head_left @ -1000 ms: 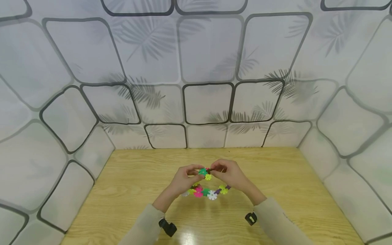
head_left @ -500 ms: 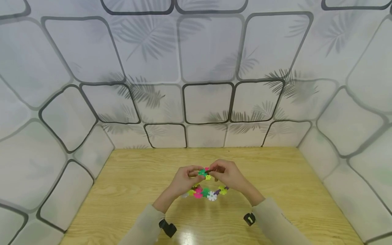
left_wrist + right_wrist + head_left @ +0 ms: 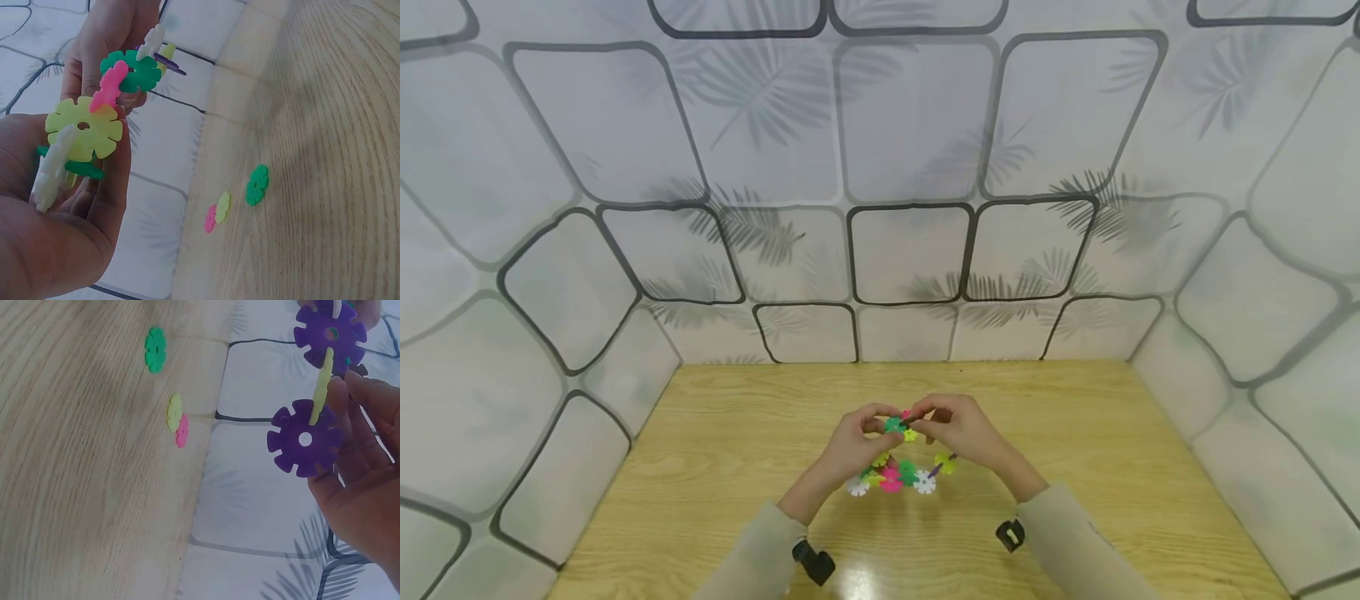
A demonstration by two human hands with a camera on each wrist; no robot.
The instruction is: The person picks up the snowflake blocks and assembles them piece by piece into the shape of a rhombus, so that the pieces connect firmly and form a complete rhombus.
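Note:
A chain of interlocking plastic snowflake discs, with a pink disc (image 3: 891,479) and a white disc (image 3: 925,481) at its lowest part, hangs in a loop between my hands above the table. My left hand (image 3: 853,442) pinches a green disc (image 3: 895,425) between thumb and fingers. Facing it, my right hand (image 3: 957,427) pinches a small dark brown disc (image 3: 359,369) at the green one's edge. Purple discs (image 3: 305,439) joined by a yellow disc (image 3: 322,387) hang beside the right fingers. In the left wrist view, a pale yellow disc (image 3: 84,128) of the chain lies before the left fingers.
On the wooden table (image 3: 737,433) lie a loose green disc (image 3: 257,185), a yellow disc (image 3: 222,207) and a pink disc (image 3: 210,219), the last two touching. A patterned wall covering (image 3: 910,250) encloses the back and sides. Dark wrist devices (image 3: 813,561) sit on both sleeves.
My right hand has moved slightly left, bringing the dark brown disc closer against the green one. Both hands sit a little lower, and the hanging chain has swung slightly to the right.

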